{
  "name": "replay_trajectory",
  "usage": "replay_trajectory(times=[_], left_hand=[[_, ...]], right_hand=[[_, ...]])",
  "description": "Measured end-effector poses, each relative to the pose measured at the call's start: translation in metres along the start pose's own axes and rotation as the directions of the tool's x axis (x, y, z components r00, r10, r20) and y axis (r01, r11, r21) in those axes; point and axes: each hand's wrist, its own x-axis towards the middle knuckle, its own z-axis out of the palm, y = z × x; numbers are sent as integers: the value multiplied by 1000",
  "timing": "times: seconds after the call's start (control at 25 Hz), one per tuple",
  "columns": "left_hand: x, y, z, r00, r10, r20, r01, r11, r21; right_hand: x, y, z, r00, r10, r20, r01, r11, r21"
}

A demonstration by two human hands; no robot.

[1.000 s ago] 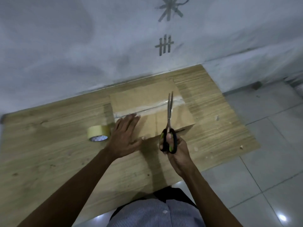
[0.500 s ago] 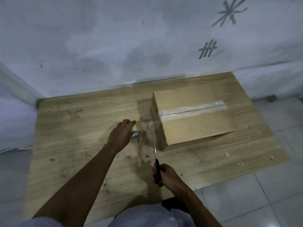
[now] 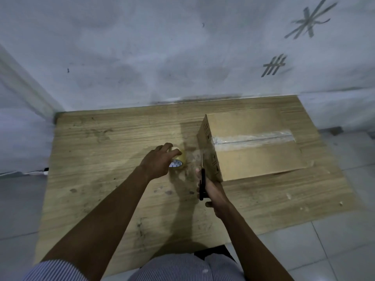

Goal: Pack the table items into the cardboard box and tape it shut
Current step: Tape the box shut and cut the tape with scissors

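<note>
A closed cardboard box [image 3: 257, 157] stands on the right half of the wooden table [image 3: 105, 179], with a strip of clear tape [image 3: 251, 137] along its top seam. Left of the box my left hand [image 3: 158, 163] grips a yellowish tape roll [image 3: 178, 161]. A stretch of clear tape seems to run from the roll to the box's left side. My right hand [image 3: 211, 189] holds black-handled scissors [image 3: 202, 179] upright, blades pointing away from me at that stretch, close to the box's near left corner.
The table stands against a pale wall [image 3: 162, 57], with a wall corner at the left. Grey floor tiles [image 3: 332, 244] lie to the right and in front. Small crumbs of debris [image 3: 288, 196] dot the table's right side.
My left hand left the box top and took hold of the tape roll. My right hand brought the scissors from over the box down to the box's left side. The view swung left.
</note>
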Motion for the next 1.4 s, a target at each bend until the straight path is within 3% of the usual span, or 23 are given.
replay_trajectory(times=[0.36, 0.44, 0.56, 0.68, 0.88, 1.16, 1.4], left_hand=[[45, 23, -19, 1000, -1, -21, -1, 994, -108], [58, 26, -22, 995, -16, 98, 29, 991, -133], [75, 26, -22, 926, -52, 375, 193, 916, -351], [86, 23, -15, 878, -37, 477, 237, 899, -368], [93, 28, -9, 880, -58, 471, 183, 957, -225], [86, 21, -3, 897, -46, 439, 147, 969, -200], [68, 16, -4, 945, -29, 326, 102, 973, -209]], right_hand=[[5, -1, 6, 993, -93, -73, 101, 989, 106], [7, 0, 7, 990, -107, -95, 119, 985, 122], [8, 2, 8, 986, -106, -125, 120, 987, 109], [11, 7, 5, 986, -95, -140, 108, 990, 89], [17, 15, 1, 981, -105, -165, 119, 990, 76], [36, 32, 1, 963, -156, -222, 168, 985, 37], [42, 43, -8, 952, -231, -201, 193, 962, -192]])
